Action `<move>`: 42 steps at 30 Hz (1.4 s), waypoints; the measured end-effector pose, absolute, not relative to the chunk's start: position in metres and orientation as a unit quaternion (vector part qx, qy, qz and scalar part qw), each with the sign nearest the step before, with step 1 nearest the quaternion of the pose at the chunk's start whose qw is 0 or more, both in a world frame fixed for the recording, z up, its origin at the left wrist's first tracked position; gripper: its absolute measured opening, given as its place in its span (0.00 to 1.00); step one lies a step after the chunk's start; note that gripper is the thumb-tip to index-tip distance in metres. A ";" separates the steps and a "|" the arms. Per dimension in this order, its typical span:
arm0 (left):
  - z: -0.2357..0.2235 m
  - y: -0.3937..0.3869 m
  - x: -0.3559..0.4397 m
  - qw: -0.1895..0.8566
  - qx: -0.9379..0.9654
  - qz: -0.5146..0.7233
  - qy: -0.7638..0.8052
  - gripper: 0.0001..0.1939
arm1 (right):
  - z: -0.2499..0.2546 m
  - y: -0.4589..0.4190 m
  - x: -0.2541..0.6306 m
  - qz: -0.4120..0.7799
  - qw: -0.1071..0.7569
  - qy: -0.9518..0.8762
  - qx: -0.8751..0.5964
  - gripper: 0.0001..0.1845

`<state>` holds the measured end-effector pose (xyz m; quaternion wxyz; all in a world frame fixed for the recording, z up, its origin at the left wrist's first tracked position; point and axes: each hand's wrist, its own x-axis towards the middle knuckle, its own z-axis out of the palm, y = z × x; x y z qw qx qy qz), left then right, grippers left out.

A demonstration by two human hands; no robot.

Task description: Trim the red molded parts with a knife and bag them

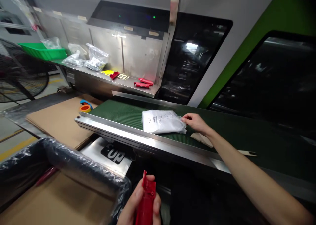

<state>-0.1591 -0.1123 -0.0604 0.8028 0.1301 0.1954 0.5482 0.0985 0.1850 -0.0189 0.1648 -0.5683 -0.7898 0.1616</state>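
Observation:
My left hand [130, 207], low in the view, is wrapped round a red plastic part [146, 203] with a narrow prong at its top end. Over the green conveyor belt [116, 114] my right hand [196, 122] reaches in from the right. Its thumb and forefinger pinch the right-hand edge of a white plastic packet [161, 121] that lies flat on the belt, with handwritten figures on it. Just below that hand a beige flat piece [201, 138] rests on the belt, partly behind my forearm.
A box lined with black plastic [86, 162] stands at lower left. Beyond it, a tape roll [85, 108] sits on cardboard sheets [56, 119]. The metal shelf [123, 83] carries red parts [142, 85], clear bags [96, 59] and a green bin [43, 52]. A fan [19, 73] is far left.

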 end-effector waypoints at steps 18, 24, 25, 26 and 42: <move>-0.031 -0.109 -0.134 0.809 0.058 0.531 0.246 0.18 | 0.003 0.137 0.104 0.147 0.243 -0.785 -0.551 0.15; -0.033 -0.113 -0.118 0.836 0.011 0.505 0.214 0.20 | 0.001 0.009 0.116 0.115 0.399 -0.692 -0.591 0.11; -0.034 -0.112 -0.114 0.841 0.002 0.496 0.218 0.21 | -0.004 -0.014 0.116 0.127 0.403 -0.692 -0.586 0.09; -0.035 -0.111 -0.111 0.845 -0.004 0.486 0.221 0.21 | -0.009 -0.035 0.115 0.154 0.405 -0.692 -0.577 0.08; -0.038 -0.107 -0.052 0.868 0.037 0.406 0.284 0.22 | -0.074 -0.123 0.123 0.423 0.396 -0.487 -0.653 0.11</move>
